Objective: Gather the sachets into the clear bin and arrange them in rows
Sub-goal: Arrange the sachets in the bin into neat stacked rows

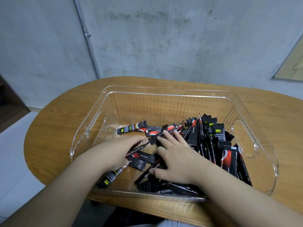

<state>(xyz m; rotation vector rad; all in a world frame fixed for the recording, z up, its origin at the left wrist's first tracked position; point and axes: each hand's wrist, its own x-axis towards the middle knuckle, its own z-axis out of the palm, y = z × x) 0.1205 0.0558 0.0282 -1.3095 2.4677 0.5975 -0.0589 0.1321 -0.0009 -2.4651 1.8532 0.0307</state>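
A clear plastic bin [165, 93] stands on the wooden table and holds several black-and-red sachets. A row of sachets [213, 140] stands upright along its right side. Loose sachets [132, 128] lie scattered on the bin floor at the middle and front. Both hands are inside the bin. My left hand [114, 151] grips a small bundle of sachets [113, 176] whose ends stick out below the palm. My right hand [177, 154] lies flat with fingers spread, pressing on the loose sachets under it.
The oval wooden table [54, 122] stands against a grey concrete wall [164, 38]. The bin's left half floor shows bare. Pale floor lies to the left of the table, and dark clothing shows at the bottom edge.
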